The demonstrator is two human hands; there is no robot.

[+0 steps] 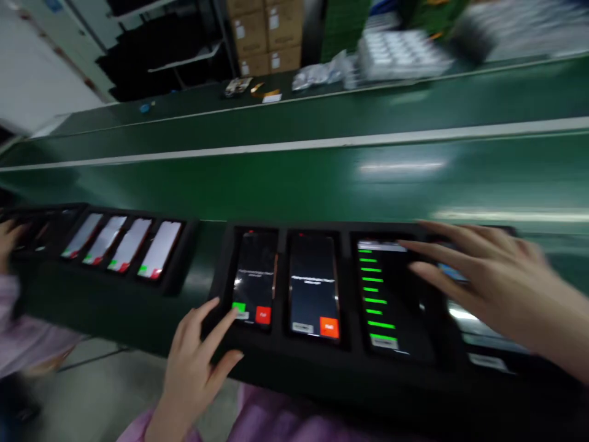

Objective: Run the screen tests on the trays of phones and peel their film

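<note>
A black tray [285,362] in front of me holds several phones side by side. My left hand [196,362] is open, its forefinger touching the green button at the bottom of the leftmost phone [254,276]. The second phone [313,285] shows a dark screen with a red button. My right hand [488,279] hovers open, fingers spread, over the third phone [384,294], which shows a list of green bars, and over a partly hidden fourth phone [464,316].
A second black tray [184,270] at the left holds several phones with white screens. Another person's hand [8,239] and pink sleeve [27,341] are at the far left. Behind runs a green conveyor belt [322,178]; cardboard boxes [267,34] and white trays [400,52] beyond.
</note>
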